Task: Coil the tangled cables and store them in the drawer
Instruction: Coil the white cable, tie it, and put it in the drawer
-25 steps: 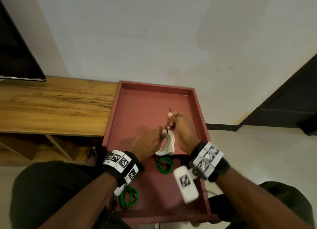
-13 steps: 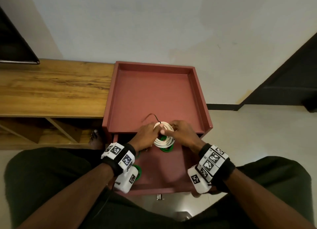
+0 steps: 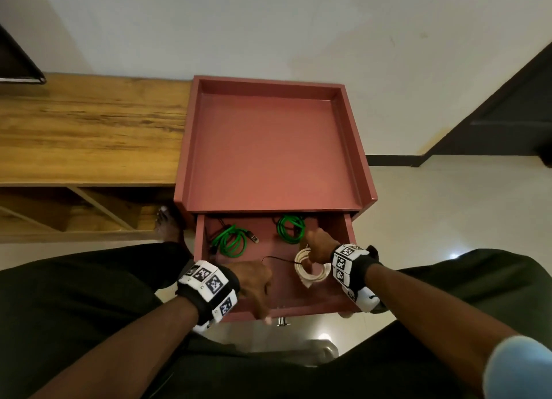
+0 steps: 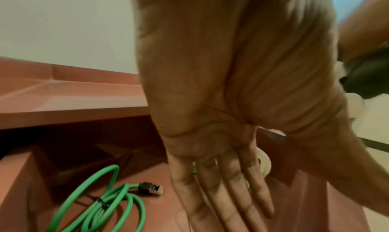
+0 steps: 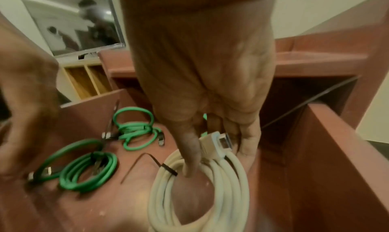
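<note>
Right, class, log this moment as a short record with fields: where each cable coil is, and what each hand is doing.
white coil: in the open drawer, right side, tied with a black tie
green coils: two, left and back of drawer
right hand: fingers on the white coil
left hand: open, over the drawer front, holding nothing
cabinet top: bare

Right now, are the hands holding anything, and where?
The right hand holds the coiled white cable at its top loops, near the plug. The left hand holds nothing.
</note>
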